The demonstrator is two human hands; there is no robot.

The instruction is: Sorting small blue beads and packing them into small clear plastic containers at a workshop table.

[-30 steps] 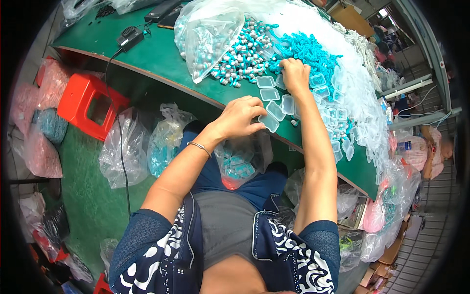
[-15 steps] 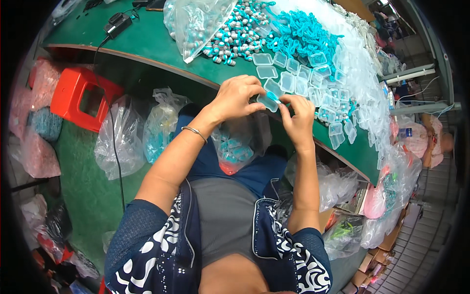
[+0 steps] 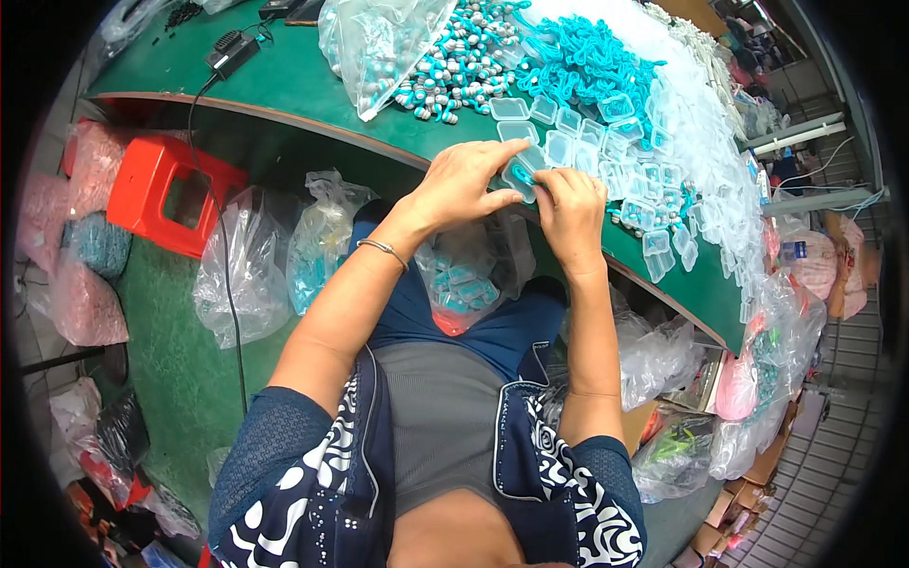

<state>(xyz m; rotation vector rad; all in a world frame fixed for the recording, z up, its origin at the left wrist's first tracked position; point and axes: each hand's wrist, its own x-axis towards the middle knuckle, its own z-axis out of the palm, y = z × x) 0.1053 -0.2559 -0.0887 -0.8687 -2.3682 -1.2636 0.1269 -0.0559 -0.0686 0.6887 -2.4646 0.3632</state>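
The small box (image 3: 523, 176) pinched between both hands is clear, glossy plastic, like the open boxes (image 3: 568, 142) lying beyond it on the tabletop (image 3: 294, 76), whose green top looks matt and smooth. Left of those boxes, a clear bag (image 3: 383, 43) is thin, shiny, crinkled film. The teal cords (image 3: 578, 62) behind the boxes look soft and matt. The bracelet (image 3: 383, 249) on the left wrist is polished metal.
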